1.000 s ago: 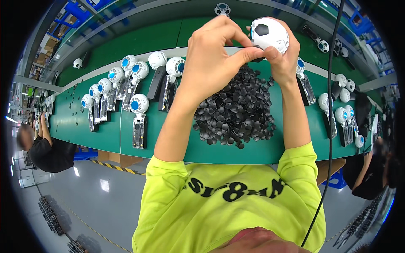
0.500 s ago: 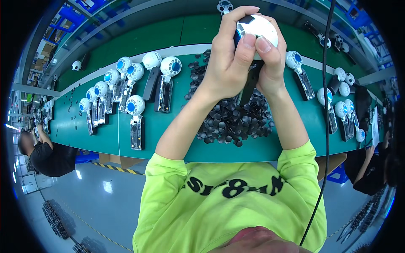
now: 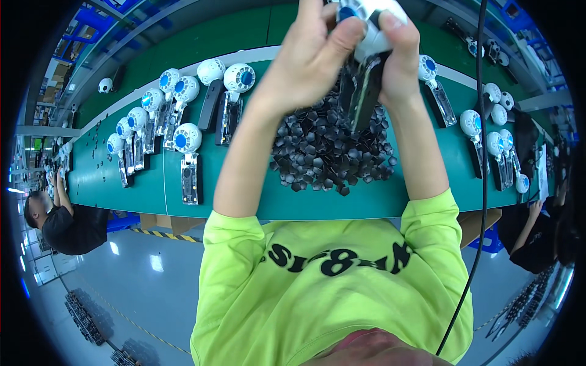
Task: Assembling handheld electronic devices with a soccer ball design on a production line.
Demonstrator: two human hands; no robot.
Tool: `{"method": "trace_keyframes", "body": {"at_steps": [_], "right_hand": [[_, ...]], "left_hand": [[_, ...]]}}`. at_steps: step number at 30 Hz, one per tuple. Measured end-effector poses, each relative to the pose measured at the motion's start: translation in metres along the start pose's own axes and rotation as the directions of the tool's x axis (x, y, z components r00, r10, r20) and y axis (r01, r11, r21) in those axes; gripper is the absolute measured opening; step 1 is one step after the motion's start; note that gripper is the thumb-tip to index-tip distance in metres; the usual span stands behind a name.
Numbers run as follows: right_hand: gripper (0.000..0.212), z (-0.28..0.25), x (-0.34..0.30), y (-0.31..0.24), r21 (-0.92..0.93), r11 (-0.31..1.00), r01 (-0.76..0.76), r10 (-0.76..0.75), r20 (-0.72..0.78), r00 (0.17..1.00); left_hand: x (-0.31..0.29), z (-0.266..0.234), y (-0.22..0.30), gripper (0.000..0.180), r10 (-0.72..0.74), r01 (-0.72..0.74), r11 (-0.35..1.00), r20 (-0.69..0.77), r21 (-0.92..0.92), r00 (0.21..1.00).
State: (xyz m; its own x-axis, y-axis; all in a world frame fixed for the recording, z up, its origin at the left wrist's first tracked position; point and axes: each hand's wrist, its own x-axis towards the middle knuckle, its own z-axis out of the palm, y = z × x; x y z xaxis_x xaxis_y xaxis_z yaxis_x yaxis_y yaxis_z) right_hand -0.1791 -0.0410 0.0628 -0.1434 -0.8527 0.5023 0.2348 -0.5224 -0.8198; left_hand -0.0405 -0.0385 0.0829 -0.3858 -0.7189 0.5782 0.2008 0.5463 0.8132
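Both my hands grip one handheld fan with a round white head and a black handle, raised above the far side of the green workbench. My left hand wraps the head from the left, its thumb beside the blue hub. From the right, my right hand closes on it, thumb up on the white head. The handle points down toward me, and the top of the head is cut off by the picture's edge. Under it lies a heap of black pentagonal pieces.
Several similar fans lie to the left, the nearest fan by itself; more fans lie to the right. A black cable hangs down at the right. People in black work at the left and right ends.
The fan has turned in my hands, so its blue hub and more of the handle show now. Both hands sit higher in the picture, and the whole view has shifted slightly.
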Motion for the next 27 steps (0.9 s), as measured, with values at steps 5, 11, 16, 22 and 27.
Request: {"method": "trace_keyframes", "body": {"at_steps": [5, 11, 16, 22, 27], "right_hand": [[0.052, -0.030, 0.024, -0.018, 0.420, 0.764, -0.489, 0.528, 0.029, 0.849], [0.048, -0.035, 0.021, -0.015, 0.535, 0.664, -0.523, 0.599, 0.038, 0.800], [0.047, -0.027, 0.012, -0.012, 0.452, 0.646, -0.615, 0.647, 0.103, 0.755], [0.045, -0.016, 0.004, -0.018, 0.441, 0.637, -0.633, 0.645, 0.145, 0.750], [0.045, -0.010, -0.001, -0.023, 0.413, 0.642, -0.646, 0.654, 0.145, 0.742]], "left_hand": [[-0.030, -0.040, -0.026, 0.018, -0.254, -0.318, 0.217, 0.368, 0.923, 0.895], [-0.039, -0.038, -0.035, 0.012, -0.486, -0.188, 0.445, 0.413, 0.875, 0.770], [-0.034, -0.039, -0.048, 0.017, -0.533, -0.084, 0.569, 0.445, 0.818, 0.719], [-0.026, -0.043, -0.037, 0.017, -0.336, -0.023, 0.693, 0.351, 0.720, 0.874], [-0.020, -0.044, -0.013, 0.017, -0.144, -0.006, 0.804, 0.205, 0.595, 0.968]]}}
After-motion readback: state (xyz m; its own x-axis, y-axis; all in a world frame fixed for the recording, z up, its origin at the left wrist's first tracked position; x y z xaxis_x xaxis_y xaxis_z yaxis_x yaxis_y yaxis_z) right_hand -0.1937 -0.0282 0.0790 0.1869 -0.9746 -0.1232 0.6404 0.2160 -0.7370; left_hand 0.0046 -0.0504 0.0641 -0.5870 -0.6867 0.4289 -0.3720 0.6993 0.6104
